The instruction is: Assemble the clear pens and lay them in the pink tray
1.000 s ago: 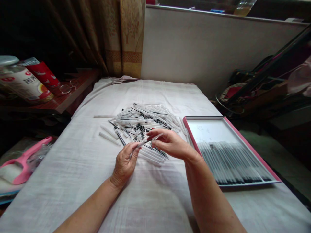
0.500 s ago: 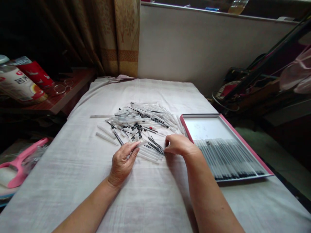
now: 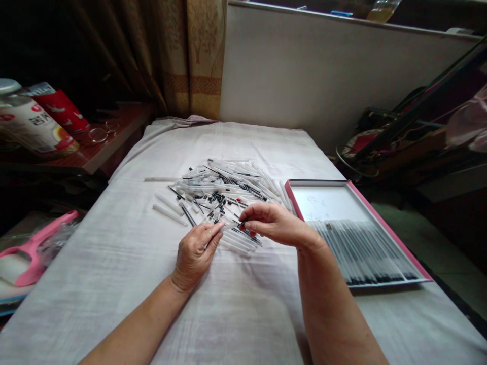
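My left hand (image 3: pixel 198 251) is closed on a translucent pen barrel (image 3: pixel 229 226), its free end pointing right. Fingers pinched, my right hand (image 3: pixel 264 223) meets that end with a dark, thin pen refill (image 3: pixel 242 223), mostly covered by the fingertips. Whether the refill has entered the barrel I cannot make out. Beneath and beyond both hands spreads a loose pile of clear pen barrels (image 3: pixel 238 243), black refills (image 3: pixel 187 214) and small black caps or plugs (image 3: pixel 216 196). A shallow pink-edged box (image 3: pixel 352 190) on the right holds a row of assembled-looking pens (image 3: pixel 365 253).
A pale cloth (image 3: pixel 144 284) covers the table. On the left, a side table (image 3: pixel 110 152) bears a labelled jar (image 3: pixel 36 126), a red packet (image 3: pixel 66 114) and glasses (image 3: pixel 99 133). A pink-handled tape dispenser (image 3: pixel 38 248) lies lower left. A curtain (image 3: pixel 205 61) hangs behind.
My right hand has moved left and up from the refills to the barrel's end, now pinching a dark piece. My left hand keeps its hold on the barrel. The view has shifted slightly.
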Motion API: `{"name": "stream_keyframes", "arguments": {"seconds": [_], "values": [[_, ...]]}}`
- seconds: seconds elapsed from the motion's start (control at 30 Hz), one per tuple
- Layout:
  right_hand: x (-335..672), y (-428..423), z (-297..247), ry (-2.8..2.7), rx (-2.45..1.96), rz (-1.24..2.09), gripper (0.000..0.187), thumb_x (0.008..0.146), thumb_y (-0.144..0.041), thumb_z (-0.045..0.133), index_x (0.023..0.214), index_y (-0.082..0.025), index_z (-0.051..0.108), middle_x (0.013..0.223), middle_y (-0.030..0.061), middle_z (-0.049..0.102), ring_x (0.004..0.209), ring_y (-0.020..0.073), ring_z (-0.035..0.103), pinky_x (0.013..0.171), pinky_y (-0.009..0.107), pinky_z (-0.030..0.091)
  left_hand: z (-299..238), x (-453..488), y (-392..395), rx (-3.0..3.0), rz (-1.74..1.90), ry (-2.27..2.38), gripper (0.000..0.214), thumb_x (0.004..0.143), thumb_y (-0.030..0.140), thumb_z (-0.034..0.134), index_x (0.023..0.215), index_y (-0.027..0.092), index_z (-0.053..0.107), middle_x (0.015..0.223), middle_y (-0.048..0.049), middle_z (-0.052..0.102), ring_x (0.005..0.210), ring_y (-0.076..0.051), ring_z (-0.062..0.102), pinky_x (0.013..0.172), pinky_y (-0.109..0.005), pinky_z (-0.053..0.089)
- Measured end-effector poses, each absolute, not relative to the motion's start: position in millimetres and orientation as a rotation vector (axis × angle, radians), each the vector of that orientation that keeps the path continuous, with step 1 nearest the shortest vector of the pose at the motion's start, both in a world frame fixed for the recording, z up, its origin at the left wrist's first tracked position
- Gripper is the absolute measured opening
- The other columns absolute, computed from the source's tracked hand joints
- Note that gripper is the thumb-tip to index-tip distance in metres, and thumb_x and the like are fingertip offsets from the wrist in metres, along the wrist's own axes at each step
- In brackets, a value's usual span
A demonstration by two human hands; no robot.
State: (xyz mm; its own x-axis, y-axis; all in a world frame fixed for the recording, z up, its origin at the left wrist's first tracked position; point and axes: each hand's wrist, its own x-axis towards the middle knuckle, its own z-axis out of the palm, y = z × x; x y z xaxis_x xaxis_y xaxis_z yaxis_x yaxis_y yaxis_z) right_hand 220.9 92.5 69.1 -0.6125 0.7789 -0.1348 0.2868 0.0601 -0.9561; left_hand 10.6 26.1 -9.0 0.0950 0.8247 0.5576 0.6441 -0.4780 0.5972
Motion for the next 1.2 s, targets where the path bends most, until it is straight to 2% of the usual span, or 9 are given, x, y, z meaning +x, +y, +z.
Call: {"name": "stream_keyframes", "arguments": {"seconds": [0.3,0.47,0.63,0.83,1.03,1.2], "values": [[215.6,93.7,64.2,-1.972,-1.045,1.515,0.010,0.077,-0.021,0.060,0.082,-0.016,0.066,0.071,0.0002,0.065,0.062,0.0107,0.058,0.058,0.022,0.048,-11.0,10.3,27.2,2.207,1.371,1.452,0.027,0.091,0.020,0.058,0.116,0.022,0.067,0.097,-0.0063,0.071,0.087,-0.016,0.067,0.079,-0.026,0.053],[214.8,92.7,64.5,-2.078,-1.080,1.316,0.010,0.079,-0.020,0.060,0.083,-0.016,0.069,0.069,-0.0007,0.066,0.062,0.0104,0.057,0.059,0.022,0.046,-13.1,10.0,27.4,2.208,1.363,1.456,0.027,0.091,0.020,0.058,0.116,0.021,0.067,0.096,-0.0062,0.071,0.086,-0.016,0.067,0.079,-0.026,0.053],[214.2,92.5,66.0,-2.173,-1.103,1.115,0.013,0.080,-0.016,0.059,0.086,-0.017,0.071,0.076,0.0006,0.071,0.068,0.0122,0.062,0.064,0.023,0.047,-15.0,9.6,27.8,2.205,1.351,1.455,0.027,0.091,0.020,0.058,0.117,0.021,0.067,0.096,-0.0064,0.071,0.087,-0.016,0.067,0.079,-0.026,0.054],[215.0,87.9,64.1,-2.197,-1.080,1.024,0.020,0.077,-0.008,0.057,0.086,-0.019,0.072,0.076,0.0002,0.072,0.069,0.0127,0.066,0.064,0.022,0.047,-13.9,9.8,27.7,2.211,1.319,1.463,0.027,0.092,0.022,0.056,0.117,0.021,0.066,0.095,-0.0063,0.071,0.087,-0.016,0.067,0.077,-0.025,0.054],[216.0,79.4,51.0,-2.110,-1.100,0.987,0.017,0.080,-0.012,0.058,0.087,-0.019,0.072,0.077,0.0007,0.072,0.069,0.0129,0.065,0.063,0.022,0.048,-12.8,11.3,27.1,2.267,1.279,1.442,0.027,0.093,0.023,0.056,0.117,0.021,0.066,0.094,-0.0056,0.071,0.085,-0.016,0.067,0.077,-0.026,0.053],[217.4,66.5,34.9,-1.984,-1.113,0.989,0.014,0.082,-0.017,0.060,0.090,-0.020,0.071,0.082,0.0016,0.073,0.074,0.0143,0.066,0.071,0.025,0.050,-10.1,12.9,26.1,2.349,1.207,1.448,0.026,0.094,0.025,0.054,0.116,0.020,0.066,0.095,-0.0060,0.072,0.087,-0.017,0.067,0.079,-0.028,0.053]]}}
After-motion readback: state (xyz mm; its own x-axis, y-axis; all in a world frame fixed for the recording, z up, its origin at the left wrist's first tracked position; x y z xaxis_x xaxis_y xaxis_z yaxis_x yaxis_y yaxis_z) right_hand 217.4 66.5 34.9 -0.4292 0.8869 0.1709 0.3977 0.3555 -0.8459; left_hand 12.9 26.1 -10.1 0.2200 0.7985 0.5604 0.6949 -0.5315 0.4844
